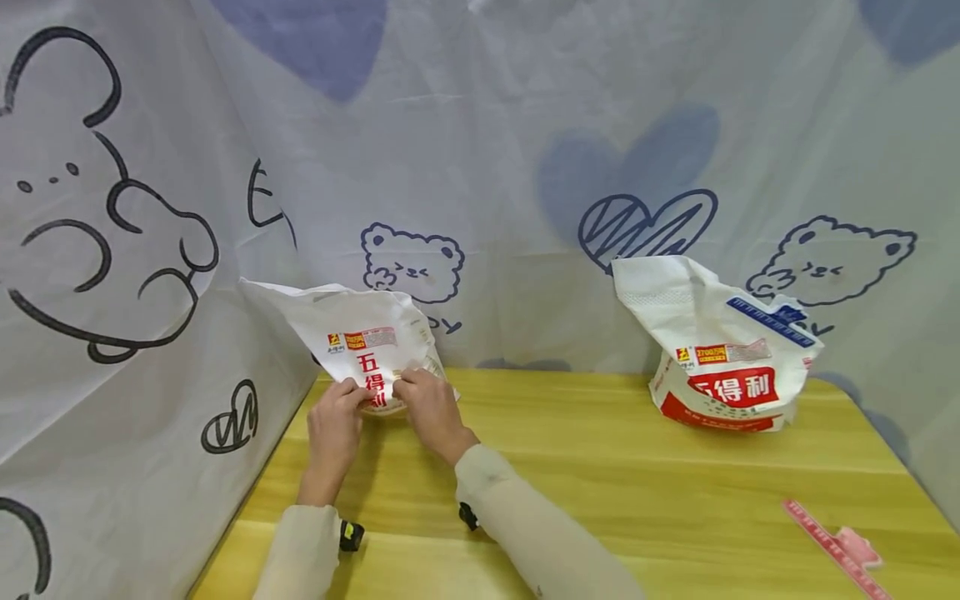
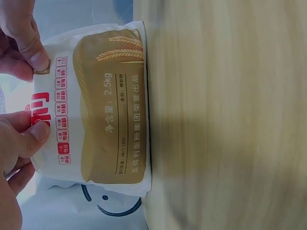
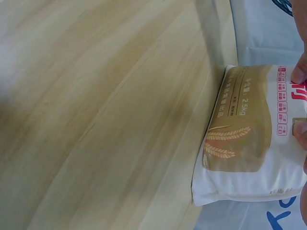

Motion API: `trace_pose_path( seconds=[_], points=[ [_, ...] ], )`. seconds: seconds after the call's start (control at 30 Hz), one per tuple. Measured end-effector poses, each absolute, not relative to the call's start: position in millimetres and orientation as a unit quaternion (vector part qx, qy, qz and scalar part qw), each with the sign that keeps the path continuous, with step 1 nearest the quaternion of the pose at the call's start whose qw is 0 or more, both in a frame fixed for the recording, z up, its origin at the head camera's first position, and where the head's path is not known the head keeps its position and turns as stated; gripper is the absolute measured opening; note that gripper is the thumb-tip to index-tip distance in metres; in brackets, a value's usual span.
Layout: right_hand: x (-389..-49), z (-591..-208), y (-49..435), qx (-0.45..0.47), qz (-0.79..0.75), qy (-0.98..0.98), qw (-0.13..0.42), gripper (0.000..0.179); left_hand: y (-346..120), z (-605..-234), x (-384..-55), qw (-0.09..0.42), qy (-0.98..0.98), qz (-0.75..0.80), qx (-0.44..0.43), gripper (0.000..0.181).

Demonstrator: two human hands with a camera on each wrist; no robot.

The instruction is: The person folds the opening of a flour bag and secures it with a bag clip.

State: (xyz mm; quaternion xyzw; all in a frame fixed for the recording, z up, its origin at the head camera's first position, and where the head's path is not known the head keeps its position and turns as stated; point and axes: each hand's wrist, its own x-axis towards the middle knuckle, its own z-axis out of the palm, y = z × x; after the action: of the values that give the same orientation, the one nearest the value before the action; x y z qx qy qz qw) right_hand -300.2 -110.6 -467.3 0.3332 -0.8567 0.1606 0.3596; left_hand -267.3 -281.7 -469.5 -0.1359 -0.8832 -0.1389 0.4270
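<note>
A white flour bag (image 1: 348,312) with red lettering stands at the back left of the table, its loose top leaning left. My left hand (image 1: 335,421) pinches the front of the bag between thumb and fingers. Close beside it, my right hand (image 1: 433,411) pinches the same face a little further right. In the left wrist view, the lower front of the bag (image 2: 110,110) shows a brown panel with wheat ears and "2.5kg". The right wrist view catches only the fingertips (image 3: 300,134) of my right hand at its edge.
A second flour bag (image 1: 720,387), its top folded over, stands at the back right with a blue sealing clip (image 1: 772,321) across it. A pink clip (image 1: 836,546) lies at the table's front right. A printed cloth (image 1: 495,167) hangs behind and at the left.
</note>
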Motion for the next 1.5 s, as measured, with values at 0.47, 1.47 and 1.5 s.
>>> trace_pose_path(
  seconds=[0.47, 1.47, 1.5],
  points=[
    [-298, -468, -86, 0.326, 0.173, -0.854, 0.366, 0.012, -257, -477, -274, 0.458, -0.865, -0.153, -0.14, 0.018],
    [-279, -469, -45, 0.359, 0.197, -0.839, 0.358, 0.017, -222, -473, -249, 0.422, -0.882, -0.149, -0.148, 0.021],
    [-277, -469, -42, 0.361, 0.201, -0.837, 0.358, 0.017, -220, -472, -248, 0.423, -0.881, -0.149, -0.149, 0.021]
  ],
)
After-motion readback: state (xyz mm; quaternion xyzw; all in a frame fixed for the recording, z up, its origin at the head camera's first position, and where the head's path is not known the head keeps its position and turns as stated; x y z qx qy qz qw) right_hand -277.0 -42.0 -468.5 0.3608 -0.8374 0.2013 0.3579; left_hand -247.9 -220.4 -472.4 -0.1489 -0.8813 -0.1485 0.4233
